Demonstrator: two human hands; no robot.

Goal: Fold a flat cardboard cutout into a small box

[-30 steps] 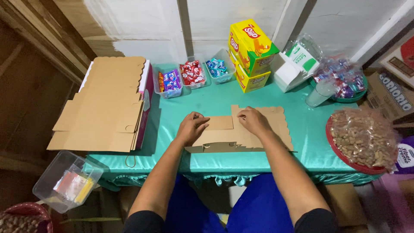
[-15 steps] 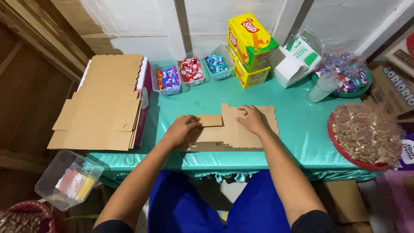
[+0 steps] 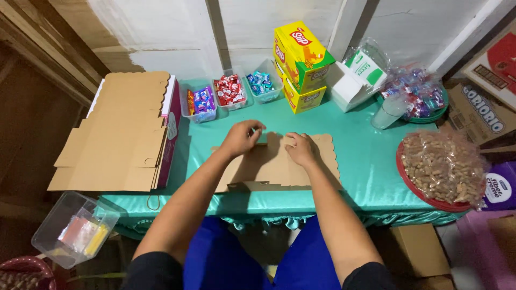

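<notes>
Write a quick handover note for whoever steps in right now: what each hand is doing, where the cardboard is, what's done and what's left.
Left hand: fingers curled on the far edge of the flat cardboard box blank.
Right hand: resting on the blank, near its far edge.
The blank lies flat on the green tablecloth; a stack of flat blanks sits to the left.
Done: one blank laid out.
Left: it is not yet folded.

A table [image 3: 371, 161] under a smooth teal cloth stands against a white wall [image 3: 161, 27] with patchy, worn paint along its lower part. A dark vertical strip [image 3: 216, 27] and pale battens [image 3: 473, 29] cross the wall. Brown wooden boards [image 3: 48, 48] close the left side. The cloth's gathered hem [image 3: 301, 220] hangs over the table's near edge. The light is even and soft.
</notes>
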